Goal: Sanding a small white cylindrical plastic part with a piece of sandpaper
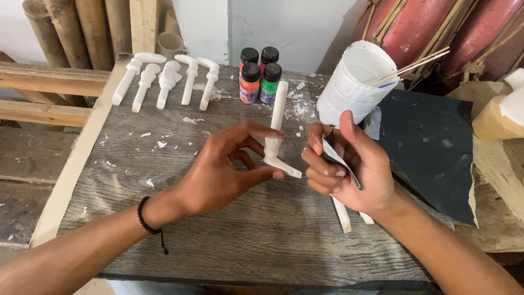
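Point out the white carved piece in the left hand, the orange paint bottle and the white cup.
white carved piece [278, 109], head view, upper shaft
orange paint bottle [249, 87], head view, body
white cup [341, 93], head view, outer wall

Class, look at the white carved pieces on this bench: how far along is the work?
Done: five white carved pieces lie in a row. In hand: the left hand holds another piece, while the right hand grips folded sandpaper. Left: the paint bottles remain capped; nothing is coloured.
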